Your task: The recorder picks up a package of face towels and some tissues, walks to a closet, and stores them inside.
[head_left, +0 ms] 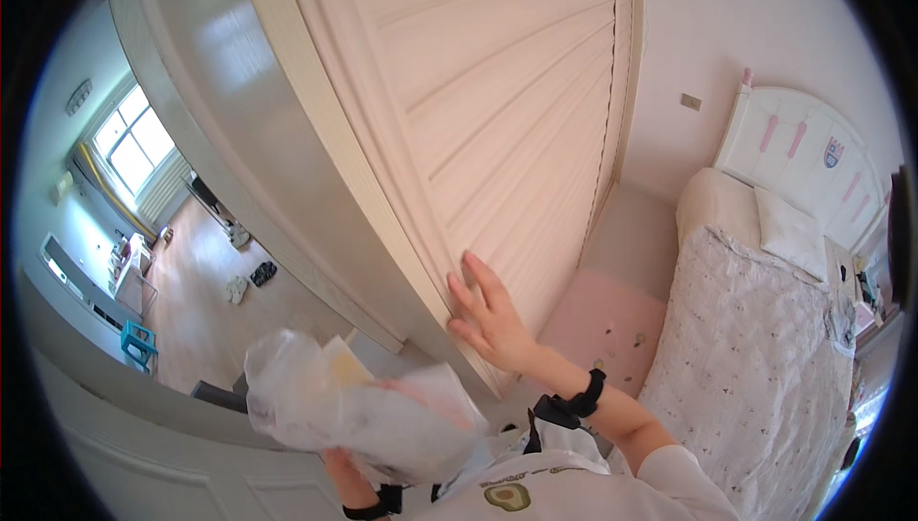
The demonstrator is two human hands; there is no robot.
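A translucent white plastic bag [382, 421] with pale yellow and pinkish contents is up in front of my body at the lower left. My left hand [341, 466] holds it from below; the bag hides its fingers. My right hand [492, 325] is open, fingers spread, at the near edge of a tall cream slatted door [507, 110]. Its fingertips are on or very close to the door's frame; actual contact is hard to tell. Black bands circle both wrists.
To the right stands a bed [746, 368] with a patterned cover, a pillow [792, 234] and a white headboard [808, 153]. A pink mat [607, 325] lies beside it. Through the opening at left are shoes [237, 289] on a wooden floor and a blue stool [139, 342].
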